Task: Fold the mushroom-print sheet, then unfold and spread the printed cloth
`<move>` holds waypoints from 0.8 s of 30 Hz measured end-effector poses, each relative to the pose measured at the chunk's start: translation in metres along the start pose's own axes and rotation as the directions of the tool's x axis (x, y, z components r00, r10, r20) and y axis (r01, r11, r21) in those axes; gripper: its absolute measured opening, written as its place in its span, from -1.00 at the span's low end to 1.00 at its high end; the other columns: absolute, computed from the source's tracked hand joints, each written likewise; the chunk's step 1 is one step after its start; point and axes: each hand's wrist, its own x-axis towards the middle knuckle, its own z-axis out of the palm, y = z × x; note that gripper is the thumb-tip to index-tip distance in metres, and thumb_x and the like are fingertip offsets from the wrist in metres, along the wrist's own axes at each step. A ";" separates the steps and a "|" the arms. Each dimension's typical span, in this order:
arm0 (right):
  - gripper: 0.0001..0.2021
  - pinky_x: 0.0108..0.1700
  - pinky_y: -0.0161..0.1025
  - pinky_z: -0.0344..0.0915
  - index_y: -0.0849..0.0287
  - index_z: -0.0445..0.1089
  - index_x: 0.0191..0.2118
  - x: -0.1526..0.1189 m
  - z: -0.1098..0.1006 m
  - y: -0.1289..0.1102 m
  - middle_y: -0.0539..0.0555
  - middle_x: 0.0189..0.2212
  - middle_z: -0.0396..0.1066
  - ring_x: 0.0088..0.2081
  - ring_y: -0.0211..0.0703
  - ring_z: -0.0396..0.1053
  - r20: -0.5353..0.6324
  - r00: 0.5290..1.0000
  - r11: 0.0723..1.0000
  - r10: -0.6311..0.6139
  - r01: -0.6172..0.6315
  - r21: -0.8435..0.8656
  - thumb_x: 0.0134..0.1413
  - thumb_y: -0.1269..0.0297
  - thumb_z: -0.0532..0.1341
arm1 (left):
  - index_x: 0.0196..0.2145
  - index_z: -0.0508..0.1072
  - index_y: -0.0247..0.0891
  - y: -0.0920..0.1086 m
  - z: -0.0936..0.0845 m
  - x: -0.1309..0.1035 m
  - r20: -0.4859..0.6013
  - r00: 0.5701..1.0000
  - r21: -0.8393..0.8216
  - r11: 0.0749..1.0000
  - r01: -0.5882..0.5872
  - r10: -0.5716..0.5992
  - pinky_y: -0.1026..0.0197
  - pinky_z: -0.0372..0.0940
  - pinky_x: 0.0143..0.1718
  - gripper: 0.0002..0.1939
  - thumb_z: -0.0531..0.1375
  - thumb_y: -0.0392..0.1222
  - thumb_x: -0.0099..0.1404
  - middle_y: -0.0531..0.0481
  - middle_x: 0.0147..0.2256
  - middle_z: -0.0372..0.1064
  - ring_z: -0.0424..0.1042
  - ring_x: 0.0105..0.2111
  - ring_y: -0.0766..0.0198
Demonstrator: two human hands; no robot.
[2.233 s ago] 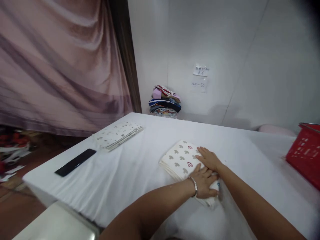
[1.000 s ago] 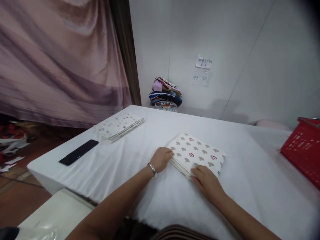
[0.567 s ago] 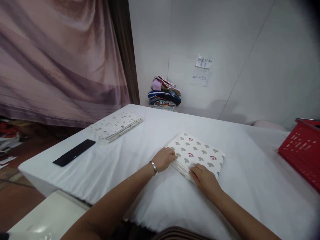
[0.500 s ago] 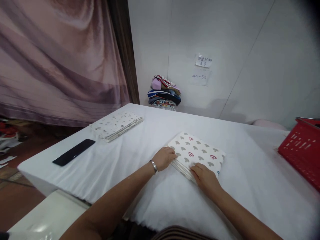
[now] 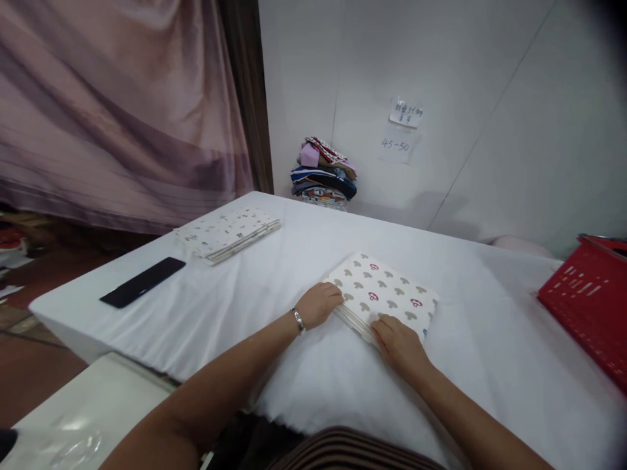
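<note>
Counter (image 5: 308, 245), one, white-covered, which I view from afar through the head camera; red basket (image 5: 585, 297), one, at its right. Folded cloth with mushroom print (image 5: 386, 284), one, lying flat well inside the counter's near edge; second folded cloth (image 5: 228, 232), one, by the left edge; black slab (image 5: 143, 282), one, near the near-left corner. Change noted: both hands, shortly before pressed flat together at the printed cloth's right end, now stand apart along its layered near-left edge; I take this as moving from smoothing the top to evening the layers. Left hand (image 5: 319, 305): fingers bent over that edge's far end, touching, thumb hidden, so I cannot tell whether they pinch. Right hand (image 5: 402, 344): fingers on top at the near corner, thumb against the layers, apparently gripping them lightly.
</note>
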 end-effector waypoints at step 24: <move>-0.77 -0.25 -0.22 0.25 0.17 0.32 -0.22 -0.004 0.003 -0.001 0.13 -0.27 0.31 -0.22 -0.13 0.28 -0.047 0.999 0.997 -0.002 0.005 0.071 0.15 0.37 -0.06 | -0.19 0.36 -0.21 0.002 0.000 0.002 0.023 1.000 0.049 0.999 -0.020 0.019 0.21 0.13 -0.21 -0.77 -0.01 -0.36 0.25 -0.03 -0.24 0.33 0.24 -0.20 0.26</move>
